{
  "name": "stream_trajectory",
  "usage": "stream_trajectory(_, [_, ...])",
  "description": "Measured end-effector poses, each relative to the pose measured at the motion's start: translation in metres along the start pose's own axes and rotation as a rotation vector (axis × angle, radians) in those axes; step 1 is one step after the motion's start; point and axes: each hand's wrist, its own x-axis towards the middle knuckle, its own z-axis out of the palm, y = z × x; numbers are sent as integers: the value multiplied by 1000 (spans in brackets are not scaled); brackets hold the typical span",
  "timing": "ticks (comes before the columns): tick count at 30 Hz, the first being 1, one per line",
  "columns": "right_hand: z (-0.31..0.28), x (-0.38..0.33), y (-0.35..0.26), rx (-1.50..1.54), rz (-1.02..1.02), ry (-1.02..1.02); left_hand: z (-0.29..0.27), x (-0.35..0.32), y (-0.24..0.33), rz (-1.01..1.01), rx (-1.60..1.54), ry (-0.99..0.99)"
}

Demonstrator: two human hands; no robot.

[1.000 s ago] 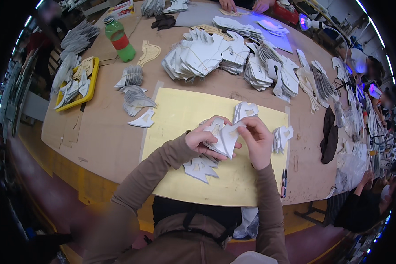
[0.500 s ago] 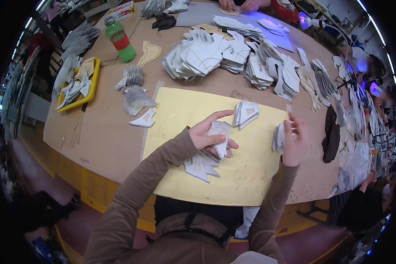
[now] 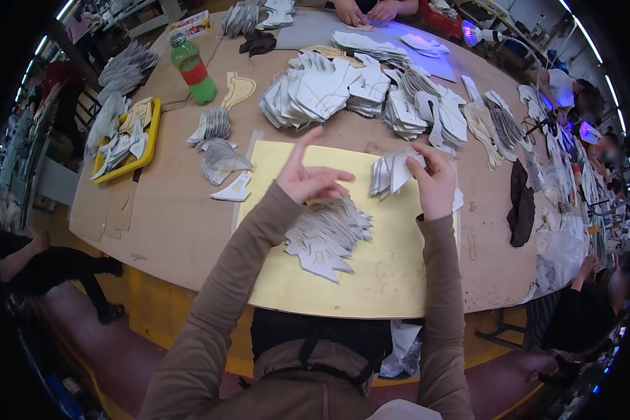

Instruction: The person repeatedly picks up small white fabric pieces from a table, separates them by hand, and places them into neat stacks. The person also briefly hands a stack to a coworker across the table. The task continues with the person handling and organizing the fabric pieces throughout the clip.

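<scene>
My right hand (image 3: 434, 183) pinches a small stack of grey cut pieces (image 3: 393, 172) above the yellow board (image 3: 371, 280). My left hand (image 3: 308, 178) hovers spread and empty over the fanned pile (image 3: 325, 234) already laid down. Big heaps (image 3: 315, 91) beyond look unsorted; bare board toward the near edge leaves room.

surface (image 3: 175, 231): brown, rounded edge
mat (image 3: 371, 280): yellow sheet, near edge
on mat: grey cut pieces (image 3: 325, 234)
elsewhere: yellow tray (image 3: 147, 143), green bottle (image 3: 192, 70), grey stacks (image 3: 315, 91)
</scene>
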Motion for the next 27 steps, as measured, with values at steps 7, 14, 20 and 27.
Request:
stream_trajectory(7, [12, 4, 36, -188, 34, -31, -34, 11, -2, 70, -30, 239])
stream_trajectory(14, [14, -45, -27, -352, -191, 83, -24, 5, 6, 21, 36, 194])
stream_trajectory(20, [38, -106, -25, -156, -75, -189, -22, 2, 7, 14, 133, 154])
stream_trajectory(27, [68, -103, -33, -476, -114, -232, -23, 6, 0, 18, 245, 93])
